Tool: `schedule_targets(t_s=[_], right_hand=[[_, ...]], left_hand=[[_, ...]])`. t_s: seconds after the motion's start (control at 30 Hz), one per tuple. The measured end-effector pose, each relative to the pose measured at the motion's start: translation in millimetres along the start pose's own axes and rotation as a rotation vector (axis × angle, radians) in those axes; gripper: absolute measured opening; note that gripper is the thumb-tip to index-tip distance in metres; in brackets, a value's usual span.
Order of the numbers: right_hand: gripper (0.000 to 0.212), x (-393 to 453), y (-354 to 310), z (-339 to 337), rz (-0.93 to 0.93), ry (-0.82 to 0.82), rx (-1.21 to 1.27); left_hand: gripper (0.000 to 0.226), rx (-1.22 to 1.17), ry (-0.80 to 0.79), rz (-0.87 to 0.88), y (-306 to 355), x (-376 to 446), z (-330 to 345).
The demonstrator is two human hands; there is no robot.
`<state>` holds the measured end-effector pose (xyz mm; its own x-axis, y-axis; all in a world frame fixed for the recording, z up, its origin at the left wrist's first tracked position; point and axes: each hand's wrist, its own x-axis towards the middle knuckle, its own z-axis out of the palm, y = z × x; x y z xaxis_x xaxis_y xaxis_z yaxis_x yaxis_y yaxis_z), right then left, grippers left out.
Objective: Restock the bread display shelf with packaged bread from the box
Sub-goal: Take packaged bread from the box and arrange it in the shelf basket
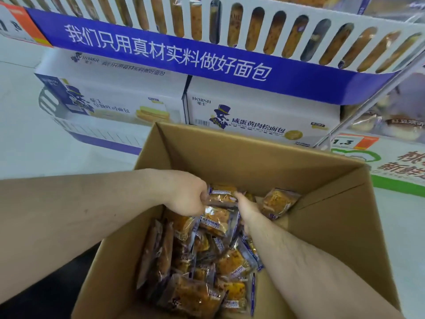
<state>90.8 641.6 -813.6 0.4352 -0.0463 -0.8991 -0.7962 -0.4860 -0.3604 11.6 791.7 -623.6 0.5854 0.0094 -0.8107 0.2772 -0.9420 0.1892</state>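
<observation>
Reaching in from the left, the person's left hand (188, 194) has its fingers curled down over the upper edge of a bread packet (215, 221) inside the open cardboard box (340, 226), a closed grip on the wrapper. Just to its right, the right hand (247, 209) stretches forward into the box, its fingertips against another packet (223, 193) that lies near the far wall; whether that grip is closed on the wrapper or only touching it cannot be told, since the fingers are mostly hidden behind the hand. Beneath and between the two forearms lies a loose heap of packaged bread (197, 272), clear wrappers with blue printed ends, filling the left and middle of the box floor. One further packet (279, 202) lies apart to the right, tilted against the far corner. Above the box runs the display shelf (161, 51), a blue banner with white characters under a white slotted rail, with wrapped bread (276, 31) standing behind the slots. Below the shelf stand two white printed cartons (259, 116) side by side. At the far right a price tag (345, 142) is visible.
</observation>
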Motion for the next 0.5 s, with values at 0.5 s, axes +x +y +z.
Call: schedule_targets(t_s=[0.5], right_hand=[[0.051,-11.3,23.0,16.7,-0.187,0.246,-0.092]], left_hand=[[0.038,-0.181,-0.097,-0.002,7.7,0.7,15.6]])
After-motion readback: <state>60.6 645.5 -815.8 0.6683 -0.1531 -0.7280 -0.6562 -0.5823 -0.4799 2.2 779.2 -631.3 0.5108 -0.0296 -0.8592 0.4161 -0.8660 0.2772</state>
